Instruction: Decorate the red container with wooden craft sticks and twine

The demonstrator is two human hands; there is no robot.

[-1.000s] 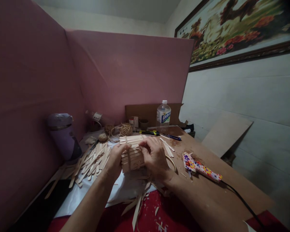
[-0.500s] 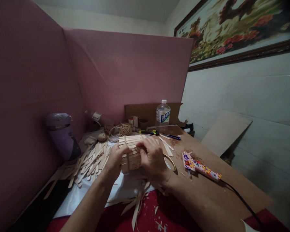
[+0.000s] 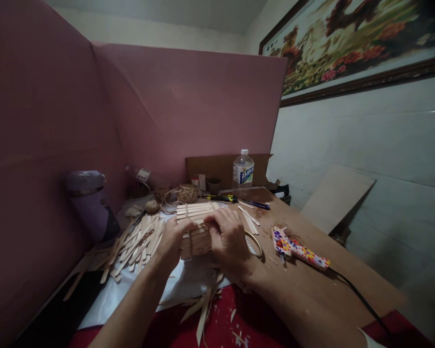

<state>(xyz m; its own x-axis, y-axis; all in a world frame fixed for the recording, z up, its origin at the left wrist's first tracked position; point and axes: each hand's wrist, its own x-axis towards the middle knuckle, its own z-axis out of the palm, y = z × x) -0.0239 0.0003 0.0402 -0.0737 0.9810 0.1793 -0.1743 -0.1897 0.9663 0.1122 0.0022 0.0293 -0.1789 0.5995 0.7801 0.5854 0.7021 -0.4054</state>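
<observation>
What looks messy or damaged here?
Below the craft-stick bundle in the view, splintered wood scraps litter the red cloth, unlike the whole sticks heaped at left. Brownish patches mar the tabletop near the flower-patterned glue gun; spill or wear, I can't tell.

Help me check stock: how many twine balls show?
3: large twine ball at back, darker twine ball left of it, small twine ball behind craft sticks. Others may be hidden.

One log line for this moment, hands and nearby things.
left hand: holding stick structure | right hand: touching it | nearby: loose sticks, flower-patterned corded tool
</observation>
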